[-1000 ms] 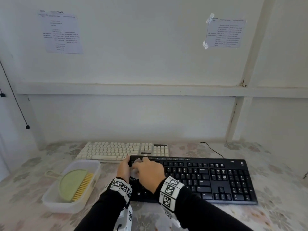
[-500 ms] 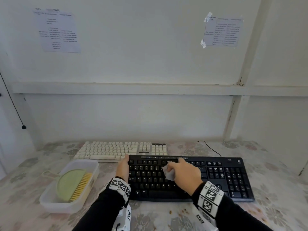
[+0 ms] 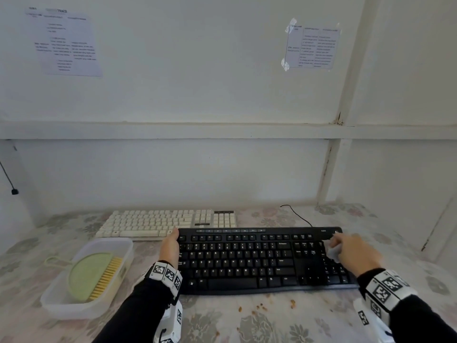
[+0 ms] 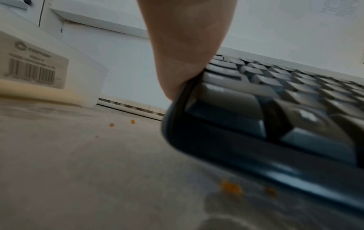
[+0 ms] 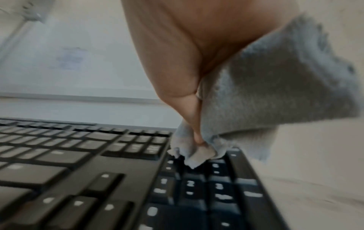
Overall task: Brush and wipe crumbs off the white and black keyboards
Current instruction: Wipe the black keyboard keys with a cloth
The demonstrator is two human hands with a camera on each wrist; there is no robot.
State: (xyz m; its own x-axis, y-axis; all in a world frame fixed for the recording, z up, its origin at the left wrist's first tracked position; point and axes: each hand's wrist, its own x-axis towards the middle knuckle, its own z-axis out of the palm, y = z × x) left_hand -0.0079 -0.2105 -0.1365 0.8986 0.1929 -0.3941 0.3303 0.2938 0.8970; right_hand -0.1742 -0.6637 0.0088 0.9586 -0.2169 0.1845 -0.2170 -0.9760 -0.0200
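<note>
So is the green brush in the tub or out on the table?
In: the green brush lies inside the plastic tub, untouched.

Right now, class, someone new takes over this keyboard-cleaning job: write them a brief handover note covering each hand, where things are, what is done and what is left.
Left hand grips the left end of the black keyboard, steadying it.
Right hand holds a grey cloth on the number pad at the keyboard's right end.
The white keyboard lies behind, untouched by either hand.
The brush sits in the plastic tub to the left.
Done: wiping has reached the black keyboard's right end.
Left: orange crumbs on the tablecloth in front; whether the white keyboard is clean cannot be told.
</note>
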